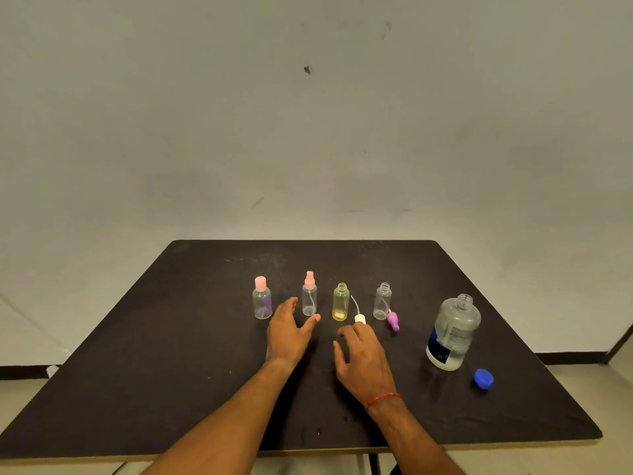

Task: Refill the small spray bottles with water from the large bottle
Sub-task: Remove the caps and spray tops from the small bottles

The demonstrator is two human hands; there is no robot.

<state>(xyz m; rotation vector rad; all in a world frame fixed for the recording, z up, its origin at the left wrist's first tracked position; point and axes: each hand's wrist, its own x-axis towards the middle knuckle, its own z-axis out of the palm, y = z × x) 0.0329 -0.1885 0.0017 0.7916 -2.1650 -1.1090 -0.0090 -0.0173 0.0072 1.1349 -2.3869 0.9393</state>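
Four small spray bottles are set in a row across the middle of the black table (191,337). At the left of the row a clear bottle (262,305) is closed with a pink cap. Next to it a second clear bottle (309,301) is fitted with a pink spray head, its dip tube seen inside. The yellow bottle (341,303) and the fourth clear bottle (382,303) are left open-necked. A white spray head (359,318) and a purple spray head (393,320) are laid just in front of them. Whether the small bottles hold water cannot be told.

The large bottle (454,332) is stood uncapped at the right, clear liquid visible low inside; its blue cap (484,379) is laid at the lower right.

The left hand (287,332) is spread, grasping nothing, beside the spray-topped bottle. The right hand (363,358) is loosely bent, with nothing grasped; the white head lies at its fingertips.
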